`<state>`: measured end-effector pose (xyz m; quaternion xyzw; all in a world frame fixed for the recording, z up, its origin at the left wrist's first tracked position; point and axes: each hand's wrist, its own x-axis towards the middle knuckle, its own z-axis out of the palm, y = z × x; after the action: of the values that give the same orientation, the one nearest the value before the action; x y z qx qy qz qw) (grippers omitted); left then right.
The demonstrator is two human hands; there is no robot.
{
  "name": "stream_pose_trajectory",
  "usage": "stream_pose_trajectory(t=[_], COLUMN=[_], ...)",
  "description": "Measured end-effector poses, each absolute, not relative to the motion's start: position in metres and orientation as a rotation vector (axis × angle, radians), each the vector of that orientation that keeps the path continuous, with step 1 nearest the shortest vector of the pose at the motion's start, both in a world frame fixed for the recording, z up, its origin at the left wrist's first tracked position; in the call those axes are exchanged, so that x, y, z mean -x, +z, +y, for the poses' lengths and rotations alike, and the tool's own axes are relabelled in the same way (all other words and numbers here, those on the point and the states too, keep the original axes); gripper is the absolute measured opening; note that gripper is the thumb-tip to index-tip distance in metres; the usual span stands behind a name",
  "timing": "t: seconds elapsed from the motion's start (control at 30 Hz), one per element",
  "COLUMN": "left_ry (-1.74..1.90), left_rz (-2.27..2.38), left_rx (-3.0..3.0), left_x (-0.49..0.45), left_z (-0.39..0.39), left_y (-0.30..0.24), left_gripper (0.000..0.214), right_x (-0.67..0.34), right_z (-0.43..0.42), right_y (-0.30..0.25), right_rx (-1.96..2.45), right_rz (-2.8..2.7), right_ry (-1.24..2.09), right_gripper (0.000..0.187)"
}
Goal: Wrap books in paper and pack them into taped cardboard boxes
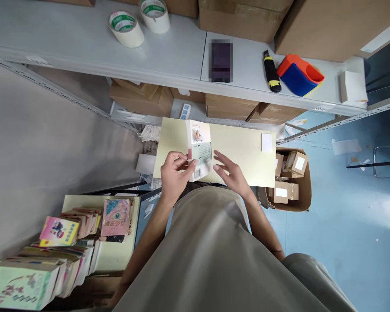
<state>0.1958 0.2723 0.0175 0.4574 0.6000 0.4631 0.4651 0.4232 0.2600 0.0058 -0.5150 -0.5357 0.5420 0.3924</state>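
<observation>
A small white book (199, 147) with a barcode on its back cover lies on a pale yellow sheet (243, 149) in front of me. My left hand (173, 175) pinches the book's left edge, fingers curled round it. Just right of the book, my right hand (230, 171) rests flat on the sheet with its fingers stretched out, fingertips close to the book's lower right corner. A white label (267, 142) is stuck near the sheet's right end.
The grey shelf (84, 43) above holds two tape rolls (126, 28), a black-and-yellow utility knife (271, 71), an orange-and-blue tape dispenser (299, 74) and cardboard boxes (328, 24). Stacked books (60, 251) sit lower left. An open carton (307, 190) of small labelled boxes stands on the blue floor at right.
</observation>
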Motion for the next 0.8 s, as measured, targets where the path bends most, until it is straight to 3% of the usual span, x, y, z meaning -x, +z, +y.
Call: stream_pose_trajectory(t=[0.1,0.27,0.4,0.5,0.8], left_ry=[1.107,0.951,1.044,1.111,0.947], left_rz=[1.465,1.203,1.288,1.400,0.999], left_rx=[-1.227,-1.432,-1.502,-1.376,-0.708], left_x=[-0.214,-0.229,-0.208,-0.184,-0.176], left_z=[0.265,0.258,0.266,0.276,0.275], left_y=[0.024,0.035,0.036,0.030,0.029], left_gripper=[0.056,0.081,0.074,0.075,0.081], right_x=[-0.402,-0.395,-0.418,-0.434,-0.437], right_z=[0.259,0.266,0.271,0.269,0.270], right_y=[0.005,-0.004,-0.011,-0.009,0.005], right_rx=[1.205,1.268,1.257,1.233,1.143], right_rz=[-1.266,-1.090,-1.006,-0.976,-0.931], right_ry=[1.489,1.394,1.440,1.543,1.689], right_gripper=[0.085,0.068,0.063,0.064,0.071])
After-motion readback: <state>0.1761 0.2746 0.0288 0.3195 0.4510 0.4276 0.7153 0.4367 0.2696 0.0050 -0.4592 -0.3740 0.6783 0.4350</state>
